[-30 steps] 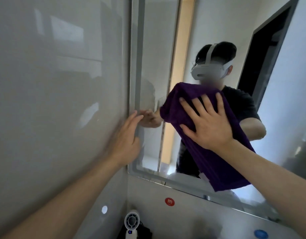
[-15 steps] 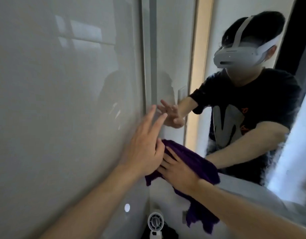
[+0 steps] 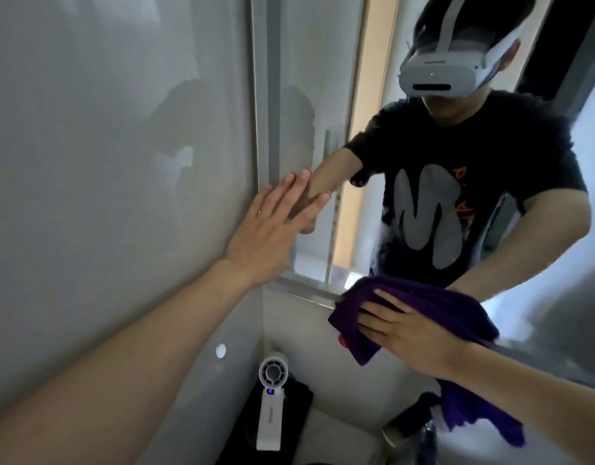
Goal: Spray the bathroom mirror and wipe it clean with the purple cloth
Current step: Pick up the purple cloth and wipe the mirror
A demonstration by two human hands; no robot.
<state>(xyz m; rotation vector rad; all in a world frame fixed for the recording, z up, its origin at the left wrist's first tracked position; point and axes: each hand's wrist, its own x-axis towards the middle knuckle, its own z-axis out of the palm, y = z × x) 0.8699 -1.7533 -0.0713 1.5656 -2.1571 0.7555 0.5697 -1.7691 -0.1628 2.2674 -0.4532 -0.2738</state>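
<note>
The mirror (image 3: 323,95) fills the upper right and reflects me in a black shirt and white headset. My right hand (image 3: 413,333) lies flat with straight fingers on the purple cloth (image 3: 433,303), pressing it against the mirror's lower edge and the wall just below. A loose end of the cloth (image 3: 477,417) hangs down under my forearm. My left hand (image 3: 272,226) is flat, fingers straight, resting at the mirror's left edge where it meets the side wall. No spray bottle can be made out.
A glossy grey wall (image 3: 105,162) runs along the left. Below, in the corner, a small white handheld fan (image 3: 271,397) stands upright on dark items. A dark container (image 3: 407,427) sits under the hanging cloth. A white round button (image 3: 220,350) is on the wall.
My right hand has slid the purple cloth from the middle of the mirror down to its lower edge, then rightward along it. My left hand has stayed flat at the left edge.
</note>
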